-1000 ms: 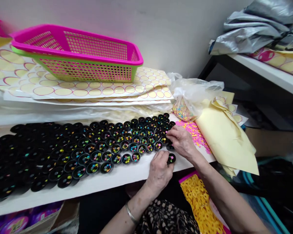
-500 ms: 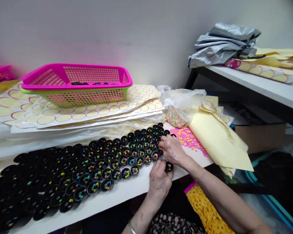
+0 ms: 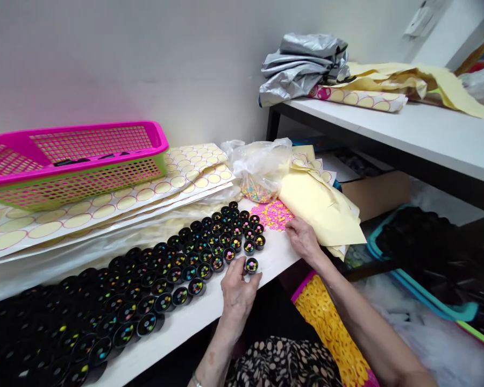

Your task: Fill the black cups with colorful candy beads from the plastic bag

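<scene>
My left hand [image 3: 240, 290] has its thumb and index finger around a small black cup [image 3: 251, 265] at the table's front edge. Coloured bits lie inside this cup, a pink one among them. At the right side of the pile of pink and yellow beads [image 3: 272, 215] is my right hand [image 3: 303, 237], fingers drawn together; whether a bead is between the fingertips cannot be made out. Rows of similar black cups [image 3: 191, 258], many with colourful beads inside, stretch leftward over the white table [image 3: 210, 309].
Behind the cups, a pink and green basket [image 3: 76, 183] rests on sheets of round stickers [image 3: 125, 201]. A clear bag of beads [image 3: 260, 169] stands behind the pile, beside yellow paper [image 3: 322, 207]. Yellow rings [image 3: 322, 317] lie below the table. A raised shelf [image 3: 427, 129] is at right.
My right hand has moved from the cups at the row's end to the bead pile. My left hand stays at the single front cup. The view has swung right.
</scene>
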A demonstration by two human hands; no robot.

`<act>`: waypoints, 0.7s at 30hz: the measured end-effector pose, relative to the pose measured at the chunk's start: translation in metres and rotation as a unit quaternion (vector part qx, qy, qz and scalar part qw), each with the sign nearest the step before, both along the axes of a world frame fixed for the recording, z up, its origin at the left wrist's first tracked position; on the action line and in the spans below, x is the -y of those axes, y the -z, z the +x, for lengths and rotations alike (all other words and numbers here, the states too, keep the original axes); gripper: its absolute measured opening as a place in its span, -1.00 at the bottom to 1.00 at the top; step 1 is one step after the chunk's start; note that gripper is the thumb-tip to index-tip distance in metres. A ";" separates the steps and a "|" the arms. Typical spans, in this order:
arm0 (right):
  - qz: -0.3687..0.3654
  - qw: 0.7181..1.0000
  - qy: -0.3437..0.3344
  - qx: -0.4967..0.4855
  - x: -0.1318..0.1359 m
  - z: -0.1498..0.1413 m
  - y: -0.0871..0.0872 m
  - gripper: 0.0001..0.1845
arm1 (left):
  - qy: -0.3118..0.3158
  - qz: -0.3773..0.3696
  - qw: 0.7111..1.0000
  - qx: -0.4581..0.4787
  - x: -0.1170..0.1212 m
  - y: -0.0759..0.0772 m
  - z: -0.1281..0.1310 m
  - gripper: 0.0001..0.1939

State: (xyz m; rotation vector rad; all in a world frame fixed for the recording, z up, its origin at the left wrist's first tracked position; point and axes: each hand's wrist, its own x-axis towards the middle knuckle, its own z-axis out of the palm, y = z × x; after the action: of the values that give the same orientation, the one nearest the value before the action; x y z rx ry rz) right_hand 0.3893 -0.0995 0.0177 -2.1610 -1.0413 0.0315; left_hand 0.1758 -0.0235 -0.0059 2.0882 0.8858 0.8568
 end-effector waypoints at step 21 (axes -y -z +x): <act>-0.203 0.941 -0.120 0.243 -0.001 -0.007 0.011 -0.82 | -0.212 0.373 0.902 -0.049 0.013 -0.009 -0.086 -0.64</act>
State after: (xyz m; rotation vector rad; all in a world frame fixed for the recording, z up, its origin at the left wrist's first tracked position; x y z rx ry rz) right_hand 0.3820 -0.0982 0.0071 -2.4593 -1.7059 -0.1994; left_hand 0.0898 -0.0363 0.0034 2.6401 1.2288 1.5185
